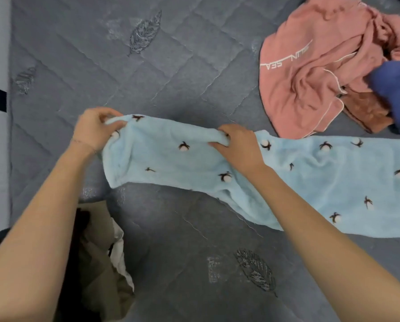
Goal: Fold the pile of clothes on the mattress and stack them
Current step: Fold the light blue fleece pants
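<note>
While both hands pinch it, fleecy blue garment (287,177) lies rumpled.

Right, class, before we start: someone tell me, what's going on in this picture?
A person is working through laundry on a grey quilted mattress. The left hand pinches one end of a light blue fleece garment with a cotton-flower print, and the right hand grips a bunch of it further along. The rest trails off to the right, not yet folded. A crumpled pink garment, a dark blue cloth and a brown cloth wait in a heap beyond. A khaki garment lies near the left arm.
</note>
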The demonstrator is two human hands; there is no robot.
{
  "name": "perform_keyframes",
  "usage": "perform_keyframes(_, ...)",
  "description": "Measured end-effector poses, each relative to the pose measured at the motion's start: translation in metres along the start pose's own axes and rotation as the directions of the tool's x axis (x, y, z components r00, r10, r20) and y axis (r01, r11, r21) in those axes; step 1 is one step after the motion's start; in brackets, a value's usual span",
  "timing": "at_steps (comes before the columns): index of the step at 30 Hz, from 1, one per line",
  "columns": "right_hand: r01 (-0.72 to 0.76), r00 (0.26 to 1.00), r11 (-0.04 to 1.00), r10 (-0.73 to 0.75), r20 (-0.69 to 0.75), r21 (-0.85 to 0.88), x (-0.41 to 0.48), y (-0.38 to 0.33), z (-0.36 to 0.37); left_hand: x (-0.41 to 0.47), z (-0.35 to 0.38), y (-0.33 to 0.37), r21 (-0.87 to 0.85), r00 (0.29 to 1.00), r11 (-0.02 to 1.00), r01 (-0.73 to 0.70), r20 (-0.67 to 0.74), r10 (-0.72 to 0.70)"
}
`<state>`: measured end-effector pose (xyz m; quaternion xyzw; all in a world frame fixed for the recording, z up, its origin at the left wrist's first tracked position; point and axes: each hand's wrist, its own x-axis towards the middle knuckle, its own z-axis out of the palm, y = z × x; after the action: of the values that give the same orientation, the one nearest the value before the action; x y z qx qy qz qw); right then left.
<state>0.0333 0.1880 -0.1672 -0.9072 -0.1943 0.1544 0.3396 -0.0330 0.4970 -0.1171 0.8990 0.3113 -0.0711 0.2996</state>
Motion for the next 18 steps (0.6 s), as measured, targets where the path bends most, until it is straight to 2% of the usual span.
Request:
perform_keyframes(4,0.037,0.998,0.986,-0.045,-0.049,-0.160,0.015,0.000,0.020,0.027,0.005,-0.019,0.081,0.986,0.996,0.033,-0.165,-0.019)
perform_keyframes(7,-0.046,0.996,0.979,0.030,-0.082,-0.199,0.004,0.017,0.024,0.024,0.035,-0.029,0.143,0.993,0.989,-0.025,-0.110,0.041)
perform_keyframes(9,-0.098,0.992,0.976,0.080,-0.095,-0.195,-0.010,0.032,0.023,0.015,0.058,-0.036,0.197,1.000,0.980,0.016,-0.016,-0.013)
perform_keyframes(11,-0.155,0.987,0.963,0.143,-0.068,-0.220,-0.024,0.046,0.023,0.006,0.078,-0.046,0.128,0.990,0.983,0.135,0.022,-0.139)
perform_keyframes(14,-0.236,0.972,0.937,0.231,-0.049,-0.258,-0.038,0.067,0.020,0.000,0.092,-0.059,-0.153,0.934,0.930,0.335,-0.080,-0.349)
perform_keyframes(16,-0.220,0.975,0.937,0.205,-0.083,-0.273,-0.048,0.072,0.016,-0.002,0.095,-0.064,-0.146,0.897,0.902,0.407,-0.126,-0.425)
perform_keyframes(18,-0.133,0.987,0.962,0.106,-0.123,-0.239,-0.056,0.069,0.014,-0.003,0.096,-0.067,-0.160,0.900,0.899,0.408,-0.096,-0.425)
